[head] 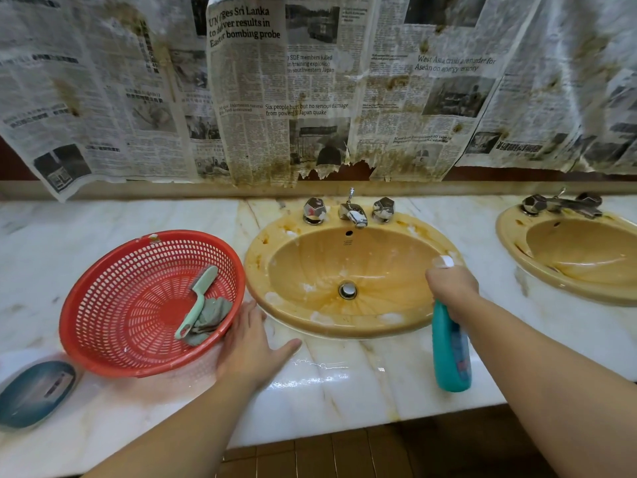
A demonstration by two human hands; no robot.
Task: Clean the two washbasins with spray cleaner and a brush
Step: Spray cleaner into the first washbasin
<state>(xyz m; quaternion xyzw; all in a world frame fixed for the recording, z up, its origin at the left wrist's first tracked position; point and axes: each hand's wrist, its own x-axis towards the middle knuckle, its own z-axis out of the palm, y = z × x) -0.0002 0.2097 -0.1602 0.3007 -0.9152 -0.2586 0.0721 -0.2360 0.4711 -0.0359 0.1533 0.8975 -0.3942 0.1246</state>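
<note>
The right hand [453, 288] grips a teal plastic spray bottle [451, 353] over the foam-flecked yellow oval washbasin [344, 305], while the left hand [253, 346] lies flat, fingers spread, on the marble surface [344, 391] beside a red perforated plastic basket [103, 305] holding a mint-green brush [198, 300].

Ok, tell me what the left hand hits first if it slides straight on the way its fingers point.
The left hand lies flat on the counter, fingers pointing up and away. Straight ahead, it would probably first meet the front rim of the near basin, with the red basket just to its left.
</note>
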